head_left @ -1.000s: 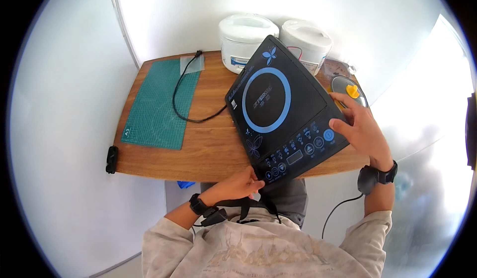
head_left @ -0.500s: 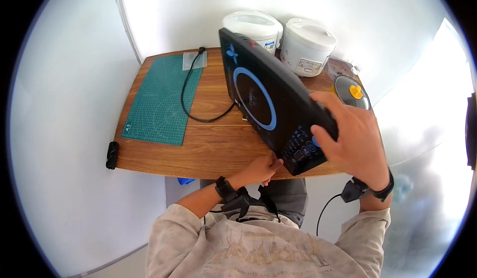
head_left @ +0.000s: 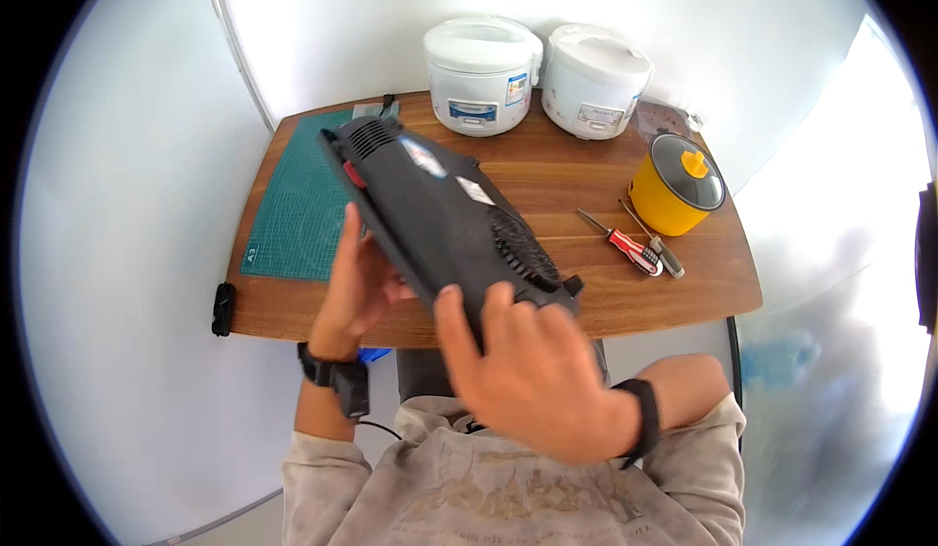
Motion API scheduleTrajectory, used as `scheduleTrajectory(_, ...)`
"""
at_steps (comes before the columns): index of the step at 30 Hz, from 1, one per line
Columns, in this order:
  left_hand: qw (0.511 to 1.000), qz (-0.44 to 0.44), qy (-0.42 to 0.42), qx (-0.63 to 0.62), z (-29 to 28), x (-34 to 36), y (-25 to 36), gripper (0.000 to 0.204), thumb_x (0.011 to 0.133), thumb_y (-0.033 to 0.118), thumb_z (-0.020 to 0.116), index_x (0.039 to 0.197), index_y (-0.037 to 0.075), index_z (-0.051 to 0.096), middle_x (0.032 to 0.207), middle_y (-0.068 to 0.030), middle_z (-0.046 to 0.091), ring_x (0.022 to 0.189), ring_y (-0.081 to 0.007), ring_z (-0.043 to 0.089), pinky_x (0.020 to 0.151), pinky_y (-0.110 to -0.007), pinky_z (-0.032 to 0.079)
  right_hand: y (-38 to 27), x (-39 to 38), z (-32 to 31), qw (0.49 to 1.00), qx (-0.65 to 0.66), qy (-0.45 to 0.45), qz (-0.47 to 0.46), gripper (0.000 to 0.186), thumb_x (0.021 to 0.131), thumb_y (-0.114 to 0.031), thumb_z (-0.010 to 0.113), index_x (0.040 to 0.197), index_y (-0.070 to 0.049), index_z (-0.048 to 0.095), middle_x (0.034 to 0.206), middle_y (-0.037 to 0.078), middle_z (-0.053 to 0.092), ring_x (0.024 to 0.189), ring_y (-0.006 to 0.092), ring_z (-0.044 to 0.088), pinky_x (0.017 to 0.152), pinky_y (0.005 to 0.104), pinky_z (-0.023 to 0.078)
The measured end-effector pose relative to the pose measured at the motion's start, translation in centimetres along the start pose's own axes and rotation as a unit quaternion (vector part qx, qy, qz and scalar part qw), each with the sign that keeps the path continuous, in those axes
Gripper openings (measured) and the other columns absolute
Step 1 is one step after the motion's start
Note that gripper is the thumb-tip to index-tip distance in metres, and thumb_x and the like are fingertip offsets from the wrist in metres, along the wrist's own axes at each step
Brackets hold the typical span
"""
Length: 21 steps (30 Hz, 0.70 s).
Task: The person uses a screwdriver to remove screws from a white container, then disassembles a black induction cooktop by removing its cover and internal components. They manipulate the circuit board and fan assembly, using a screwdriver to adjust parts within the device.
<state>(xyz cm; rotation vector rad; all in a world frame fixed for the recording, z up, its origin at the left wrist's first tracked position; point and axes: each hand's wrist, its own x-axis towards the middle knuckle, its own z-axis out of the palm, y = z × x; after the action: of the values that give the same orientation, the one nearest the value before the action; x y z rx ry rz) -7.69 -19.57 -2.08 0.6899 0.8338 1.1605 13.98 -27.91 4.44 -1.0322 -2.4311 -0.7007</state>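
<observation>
Head view: induction cooktop (head_left: 420, 219) held left of the yellow pot (head_left: 664, 197)

Underside up above the worktop (head_left: 606, 323), its long axis slants toward the person's lap. The right hand (head_left: 532, 365), nearer the pot, bends over its near end; the left hand (head_left: 363, 292) cups its side. I cannot tell how firmly either grips.

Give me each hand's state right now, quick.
Left hand: partly open at the black cooktop; grip cannot be told.
Right hand: closed, holding its near end.
</observation>
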Motion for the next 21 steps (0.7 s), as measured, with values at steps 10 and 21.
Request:
scheduleTrajectory(10,0.987,0.039,0.128,0.091,-6.1,-3.6,-1.6,0.064,0.102,0.041,0.062,0.148,-0.001,0.045,0.142,-0.0139,0.058,0.124,-0.0242,0.06,0.101,-0.039,0.051,-7.7,-1.8,5.5,0.995,-0.003,0.027,-0.101,0.042,0.08,-0.014,0.061,0.118,0.0,0.073,0.102,0.029,0.073,0.061,0.013,0.043,0.057,0.026,0.035)
scheduleTrajectory(21,0.98,-0.001,0.168,0.11,-12.0,-1.1,-2.4,0.051,0.101,0.035,0.057,0.139,0.002,0.055,0.136,-0.0115,0.063,0.124,-0.0234,0.06,0.106,-0.04,0.047,-2.0,-3.0,8.5,0.943,0.322,-0.042,-0.069,0.055,0.076,-0.015,0.071,0.129,-0.007,0.062,0.135,0.019,0.058,0.077,0.02,0.062,0.06,0.0295,0.054)
